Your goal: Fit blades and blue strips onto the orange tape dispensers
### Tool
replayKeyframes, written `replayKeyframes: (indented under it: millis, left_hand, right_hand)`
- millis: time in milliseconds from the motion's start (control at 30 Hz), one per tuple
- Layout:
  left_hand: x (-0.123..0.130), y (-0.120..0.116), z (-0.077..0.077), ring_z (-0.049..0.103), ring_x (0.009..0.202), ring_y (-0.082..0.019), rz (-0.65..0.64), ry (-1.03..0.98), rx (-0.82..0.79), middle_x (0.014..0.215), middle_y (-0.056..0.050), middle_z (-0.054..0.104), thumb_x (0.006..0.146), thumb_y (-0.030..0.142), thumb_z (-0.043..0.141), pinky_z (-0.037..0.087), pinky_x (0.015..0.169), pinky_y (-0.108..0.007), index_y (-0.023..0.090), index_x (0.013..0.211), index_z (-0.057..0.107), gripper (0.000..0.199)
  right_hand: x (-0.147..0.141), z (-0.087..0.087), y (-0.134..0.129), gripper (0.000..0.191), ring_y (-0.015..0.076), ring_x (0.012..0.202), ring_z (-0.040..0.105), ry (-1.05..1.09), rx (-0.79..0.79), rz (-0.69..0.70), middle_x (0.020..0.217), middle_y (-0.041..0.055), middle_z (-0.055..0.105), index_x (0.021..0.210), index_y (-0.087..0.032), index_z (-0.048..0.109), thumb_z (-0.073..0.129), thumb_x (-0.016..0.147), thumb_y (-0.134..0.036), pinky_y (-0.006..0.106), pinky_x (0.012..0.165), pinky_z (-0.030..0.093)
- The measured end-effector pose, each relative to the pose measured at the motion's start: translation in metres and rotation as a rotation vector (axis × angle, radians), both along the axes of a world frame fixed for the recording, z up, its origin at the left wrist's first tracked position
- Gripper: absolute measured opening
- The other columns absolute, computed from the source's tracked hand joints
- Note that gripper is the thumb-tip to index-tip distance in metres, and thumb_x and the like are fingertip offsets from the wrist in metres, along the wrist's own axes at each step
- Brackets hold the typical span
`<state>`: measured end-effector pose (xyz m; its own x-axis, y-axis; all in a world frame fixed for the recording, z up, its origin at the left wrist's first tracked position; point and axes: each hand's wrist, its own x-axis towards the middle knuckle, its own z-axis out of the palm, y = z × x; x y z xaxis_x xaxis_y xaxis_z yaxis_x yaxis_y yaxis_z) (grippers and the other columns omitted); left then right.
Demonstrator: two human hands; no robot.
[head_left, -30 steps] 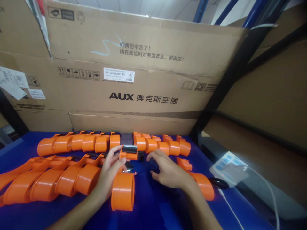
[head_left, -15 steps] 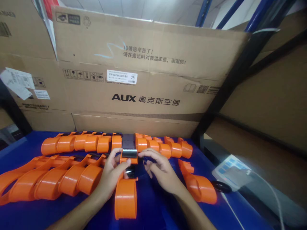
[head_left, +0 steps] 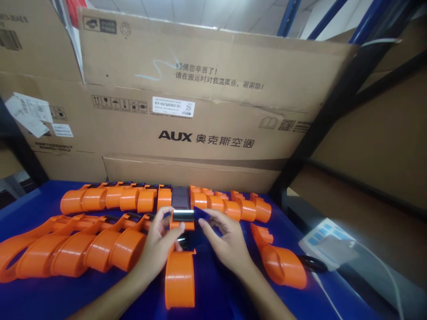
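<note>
My left hand (head_left: 161,238) is closed round the upper part of an orange tape dispenser (head_left: 180,281), its thumb on the front edge. The dispenser's round body points toward me. At its far end a serrated metal strip (head_left: 183,212) runs above a black band. Between thumb and fingers, my right hand (head_left: 227,238) pinches a small flat dark blue piece (head_left: 201,214) at the right end of that strip. Whether the piece touches the dispenser I cannot tell. Just behind lies a dark grey rectangular block (head_left: 180,198).
Two rows of orange dispensers, a back row (head_left: 128,198) and a front-left row (head_left: 100,251), lie on the blue surface (head_left: 133,300). One more dispenser (head_left: 283,266) is at right, near a black oval object (head_left: 312,263) and a white-blue device with a cable (head_left: 328,242). Behind stands a large cardboard box (head_left: 213,120).
The dark blue piece has come up from beneath my right fingers to the right end of the serrated strip. My left hand keeps its hold. The view has shifted slightly.
</note>
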<state>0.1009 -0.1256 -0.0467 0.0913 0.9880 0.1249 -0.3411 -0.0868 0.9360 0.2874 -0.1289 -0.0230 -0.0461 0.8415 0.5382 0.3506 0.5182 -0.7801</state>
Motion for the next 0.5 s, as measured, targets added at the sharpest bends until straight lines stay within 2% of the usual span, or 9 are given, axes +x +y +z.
replayKeyframes:
  millis: [100, 233, 500]
  left_hand:
    - [0.0000, -0.0008, 0.0005, 0.057, 0.047, -0.008, 0.000, 0.008, 0.013, 0.089, 0.001, 0.070, 0.084, 0.038, 0.076, 0.052, 0.048, -0.021, 0.027, 0.119, 0.049, 0.046]
    - [-0.0004, -0.0008, -0.0005, 0.058, 0.047, -0.008, 0.011, 0.004, 0.021, 0.089, 0.001, 0.070, 0.085, 0.038, 0.076, 0.052, 0.049, -0.022, 0.027, 0.119, 0.049, 0.045]
    - [0.0002, -0.0017, -0.0031, 0.058, 0.048, -0.008, 0.019, -0.002, 0.028, 0.096, -0.001, 0.072, 0.085, 0.037, 0.077, 0.053, 0.052, -0.023, 0.027, 0.121, 0.050, 0.046]
  right_hand:
    - [-0.0009, 0.0006, -0.0028, 0.013, 0.0186, 0.068, 0.065, -0.067, 0.067, -0.051, 0.078, 0.0014, 0.070, 0.104, -0.023, 0.071, 0.068, 0.093, -0.030, 0.031, 0.068, 0.053]
    - [-0.0035, 0.0031, -0.0061, 0.003, 0.0174, 0.069, 0.064, -0.128, 0.103, -0.029, 0.078, 0.0011, 0.067, 0.092, -0.022, 0.065, 0.065, 0.094, -0.024, 0.029, 0.066, 0.050]
    - [-0.0043, -0.0012, -0.0053, 0.012, 0.0174, 0.071, 0.055, -0.275, 0.206, 0.066, 0.080, 0.0018, 0.058, 0.085, -0.022, 0.054, 0.056, 0.096, -0.018, 0.029, 0.065, 0.044]
